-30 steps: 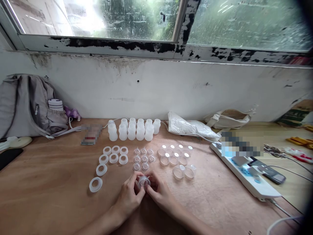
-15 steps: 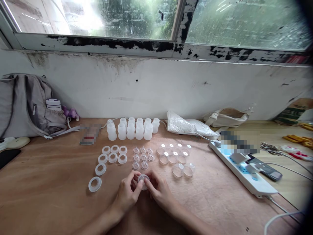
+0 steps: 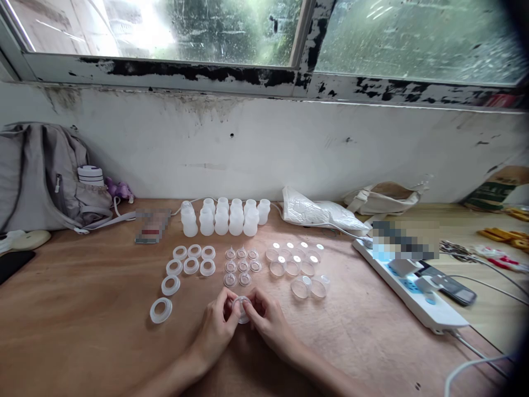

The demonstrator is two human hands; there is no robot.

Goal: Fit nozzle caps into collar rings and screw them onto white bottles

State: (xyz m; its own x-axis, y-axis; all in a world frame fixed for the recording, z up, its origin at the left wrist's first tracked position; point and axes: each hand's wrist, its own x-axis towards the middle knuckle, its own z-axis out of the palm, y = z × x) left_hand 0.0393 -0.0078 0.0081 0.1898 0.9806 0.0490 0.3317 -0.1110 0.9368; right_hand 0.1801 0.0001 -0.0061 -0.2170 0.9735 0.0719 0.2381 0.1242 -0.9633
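Note:
Between my two hands, near the front of the wooden table, is a round translucent piece (image 3: 242, 312). My left hand (image 3: 220, 320) pinches its left side, and my right hand (image 3: 266, 317) grips the right side, with both thumbs on it. Just beyond my fingers, small clear nipple-shaped parts (image 3: 243, 266) lie in rows. White translucent rings (image 3: 161, 310) are laid out to the left. Clear round caps (image 3: 300, 288) sit to the right. Farther back, several frosted white bottles (image 3: 221, 221) stand upright.
A white power strip (image 3: 432, 311) with plugs and cables runs along the right. White plastic packaging (image 3: 322, 214) and a beige bag (image 3: 384, 198) lie by the wall. A phone (image 3: 452, 288) rests beyond the strip. At the left are a grey backpack (image 3: 39, 171) and a pixelated item (image 3: 152, 225).
The round piece between my fingers is tilted slightly differently, and my fingertips have shifted a little on it. The laid-out parts have not moved.

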